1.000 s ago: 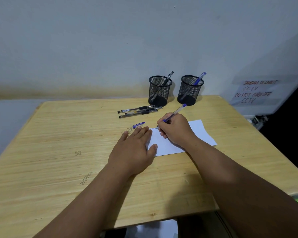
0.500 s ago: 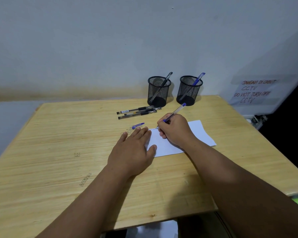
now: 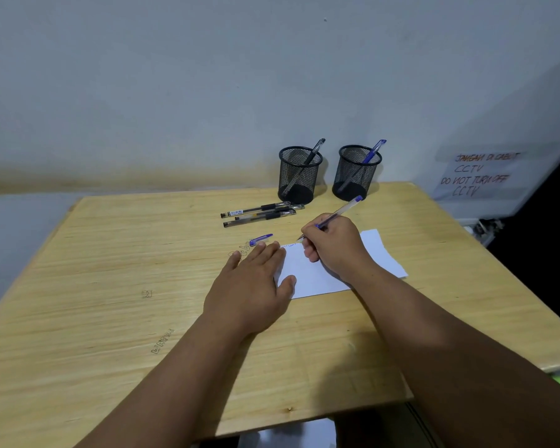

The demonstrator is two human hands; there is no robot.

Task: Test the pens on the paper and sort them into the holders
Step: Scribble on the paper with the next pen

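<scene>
Right hand (image 3: 332, 245) pinches the blue pen (image 3: 337, 215), tip on the paper's (image 3: 307, 273) far corner. Left hand (image 3: 256, 279) lies flat and open, pinning the near edge. I'd keep strokes light so the sheet doesn't slide.

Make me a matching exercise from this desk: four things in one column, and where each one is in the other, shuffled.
Things:
1. blue pen
2. pen cap
3. three black pens
4. paper

Places:
A. flat under the left hand
B. loose on the table, past the left fingertips
C. side by side before the left holder
D. held in the right hand, tip at the sheet's far edge

Pairs: 1-D, 2-B, 3-C, 4-A
</scene>
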